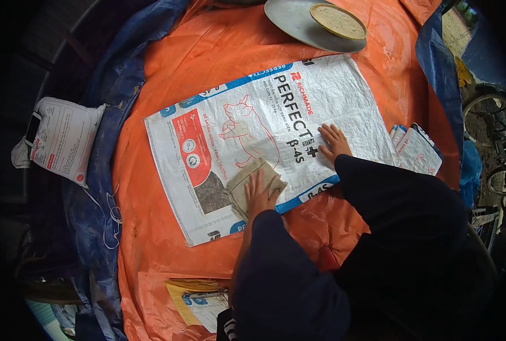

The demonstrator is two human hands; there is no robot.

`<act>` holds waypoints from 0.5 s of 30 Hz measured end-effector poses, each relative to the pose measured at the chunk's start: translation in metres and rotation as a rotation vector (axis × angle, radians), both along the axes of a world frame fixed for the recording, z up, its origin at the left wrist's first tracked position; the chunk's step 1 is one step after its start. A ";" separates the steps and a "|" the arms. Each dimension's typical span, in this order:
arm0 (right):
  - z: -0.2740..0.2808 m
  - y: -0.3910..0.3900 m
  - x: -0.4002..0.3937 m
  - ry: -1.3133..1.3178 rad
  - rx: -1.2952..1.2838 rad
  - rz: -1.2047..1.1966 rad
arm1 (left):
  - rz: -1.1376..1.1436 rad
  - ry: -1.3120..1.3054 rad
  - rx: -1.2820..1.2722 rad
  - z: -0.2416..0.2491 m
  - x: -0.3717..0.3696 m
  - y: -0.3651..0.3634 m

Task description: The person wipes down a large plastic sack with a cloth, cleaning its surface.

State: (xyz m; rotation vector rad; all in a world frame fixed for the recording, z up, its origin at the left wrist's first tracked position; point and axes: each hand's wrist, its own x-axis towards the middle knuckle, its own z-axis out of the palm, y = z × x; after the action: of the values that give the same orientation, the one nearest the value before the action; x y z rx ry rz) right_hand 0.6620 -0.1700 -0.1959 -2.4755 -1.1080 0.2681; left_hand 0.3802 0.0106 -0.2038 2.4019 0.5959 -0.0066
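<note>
A white woven feed sack (298,96) with a pig drawing and the words "PERFECT+" and "B-4S" lies flat before me. My left hand (258,196) rests with its fingers stretched out on a folded beige cloth (241,190), pressing it onto the sack's lower part. Further right, my right hand (335,145) lies palm down on the sack beside the large lettering, its fingers spread and holding nothing. Dark sleeves cover both forearms.
Under the sack is an orange tarp (150,256) with a blue tarp (88,227) along the left. A filled white bag (68,139) stands at left. A round metal lid (298,25) and a bowl of powder (338,23) sit at the top. Another folded sack (418,153) lies at right.
</note>
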 end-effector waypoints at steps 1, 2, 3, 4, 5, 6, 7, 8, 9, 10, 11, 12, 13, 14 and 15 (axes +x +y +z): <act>-0.002 -0.001 0.001 0.001 0.004 0.002 | -0.111 -0.050 -0.022 0.008 0.022 -0.008; -0.003 -0.002 0.001 -0.001 0.003 0.000 | -0.221 -0.100 -0.044 0.012 0.041 -0.012; -0.003 -0.002 0.001 -0.004 0.002 -0.001 | -0.260 -0.091 -0.005 0.011 0.057 -0.017; -0.004 0.000 0.001 -0.007 0.002 -0.002 | -0.298 -0.081 0.034 0.007 0.070 -0.020; -0.005 0.003 -0.001 -0.004 -0.002 -0.005 | -0.334 -0.070 0.071 0.006 0.077 -0.017; -0.006 0.005 -0.003 0.000 -0.007 -0.008 | -0.302 -0.071 0.103 0.003 0.081 -0.010; -0.006 0.005 -0.003 -0.001 -0.012 -0.016 | -0.274 -0.075 0.136 0.002 0.086 -0.002; -0.005 0.003 -0.001 -0.004 -0.020 -0.028 | -0.250 -0.083 0.166 0.001 0.088 0.004; -0.003 0.002 -0.002 -0.002 -0.028 -0.026 | -0.149 -0.105 0.210 -0.004 0.085 0.017; -0.001 0.003 -0.003 -0.002 -0.035 -0.025 | -0.022 -0.096 0.209 -0.010 0.081 0.030; 0.000 0.003 -0.004 -0.002 -0.038 -0.024 | 0.081 -0.061 0.242 -0.011 0.076 0.047; 0.001 0.003 -0.005 -0.001 -0.040 -0.028 | 0.172 -0.044 0.297 -0.015 0.064 0.065; 0.001 0.002 -0.006 0.000 -0.041 -0.028 | 0.243 -0.016 0.349 -0.018 0.048 0.083; 0.001 0.001 -0.004 0.000 -0.040 -0.026 | 0.316 0.010 0.419 -0.021 0.027 0.098; -0.002 0.000 -0.002 0.005 -0.044 -0.026 | 0.402 0.058 0.460 -0.022 0.005 0.111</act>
State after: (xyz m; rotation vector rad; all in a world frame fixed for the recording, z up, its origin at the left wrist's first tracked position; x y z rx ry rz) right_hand 0.6602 -0.1695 -0.1982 -2.5240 -1.0783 0.2943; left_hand 0.3855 0.1217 -0.2255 2.6729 1.2083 0.2602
